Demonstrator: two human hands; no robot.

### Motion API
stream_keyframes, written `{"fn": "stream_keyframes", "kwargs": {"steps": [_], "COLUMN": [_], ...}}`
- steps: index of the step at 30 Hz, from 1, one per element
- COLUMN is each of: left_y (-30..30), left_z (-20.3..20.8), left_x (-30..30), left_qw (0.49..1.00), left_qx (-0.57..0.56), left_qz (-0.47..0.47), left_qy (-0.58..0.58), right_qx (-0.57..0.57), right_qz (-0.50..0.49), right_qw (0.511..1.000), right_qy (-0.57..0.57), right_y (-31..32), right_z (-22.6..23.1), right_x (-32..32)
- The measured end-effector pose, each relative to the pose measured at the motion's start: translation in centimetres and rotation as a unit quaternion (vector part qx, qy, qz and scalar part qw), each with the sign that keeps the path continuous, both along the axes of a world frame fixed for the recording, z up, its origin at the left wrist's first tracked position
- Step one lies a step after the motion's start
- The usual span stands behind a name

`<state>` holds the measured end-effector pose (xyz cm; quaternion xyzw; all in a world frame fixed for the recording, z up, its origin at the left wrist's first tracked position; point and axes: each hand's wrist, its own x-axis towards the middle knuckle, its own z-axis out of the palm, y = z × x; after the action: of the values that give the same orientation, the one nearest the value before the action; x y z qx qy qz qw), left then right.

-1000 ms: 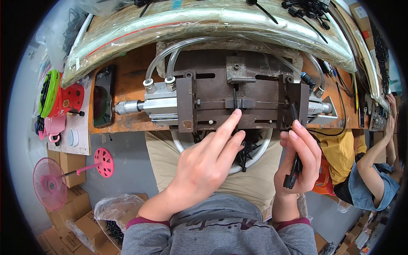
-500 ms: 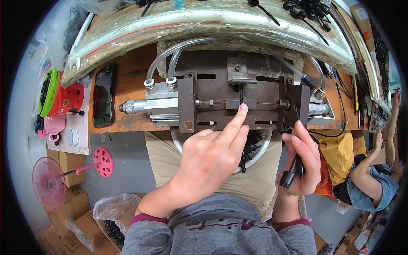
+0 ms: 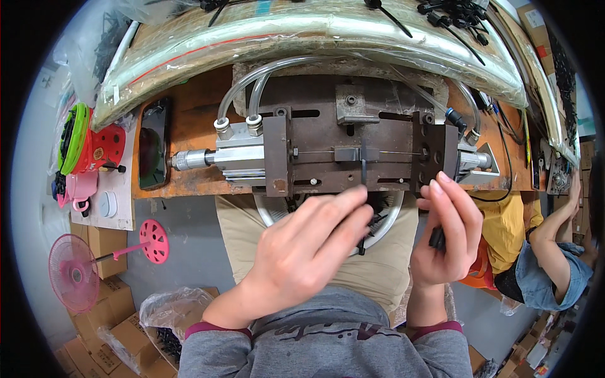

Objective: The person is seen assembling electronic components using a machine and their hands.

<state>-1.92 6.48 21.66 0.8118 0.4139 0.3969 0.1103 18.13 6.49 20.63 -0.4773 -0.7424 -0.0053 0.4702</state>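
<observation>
My left hand (image 3: 309, 242) is in front of the metal fixture, thumb and fingers closed on the near end of a thin black plastic strip (image 3: 363, 169). That strip runs across the small grey block (image 3: 346, 154) at the fixture's middle. From either side a thin metal pin (image 3: 315, 152) points inward at the block. Right of the fixture's front edge, my right hand (image 3: 449, 236) is curled round a black plastic part (image 3: 437, 237); the fingers hide most of it.
Air cylinders (image 3: 239, 157) with clear hoses (image 3: 277, 63) flank the fixture. A phone (image 3: 154, 142) lies left on the wooden bench. Below the fixture, a white-rimmed container (image 3: 396, 217) holds black parts. Another person's arm (image 3: 554, 233) is at far right; a pink fan (image 3: 74, 271) stands left.
The pins and rods have drawn back outward from the block. My left hand has gone from pointing a finger at the block to pinching the strip; my right hand has curled further round its part.
</observation>
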Motion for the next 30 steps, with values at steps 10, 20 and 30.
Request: {"fn": "stream_keyframes", "kwargs": {"steps": [10, 20, 30], "left_y": [1.4, 1.9, 17.4], "left_z": [-0.6, 2.2, 9.8], "left_x": [1.3, 0.0, 0.4], "left_qw": [0.986, 0.986, 0.971], "left_qx": [-0.004, -0.046, 0.202], "left_qz": [0.052, 0.014, -0.012], "left_qy": [0.161, 0.162, 0.124], "right_qx": [-0.031, -0.118, -0.133], "right_qz": [0.092, 0.121, 0.15], "right_qw": [0.992, 0.982, 0.966], "right_qy": [0.079, 0.085, -0.162], "right_y": [0.2, -0.3, 0.8], "right_z": [0.4, 1.3, -0.1], "right_x": [0.5, 0.5, -0.6]}}
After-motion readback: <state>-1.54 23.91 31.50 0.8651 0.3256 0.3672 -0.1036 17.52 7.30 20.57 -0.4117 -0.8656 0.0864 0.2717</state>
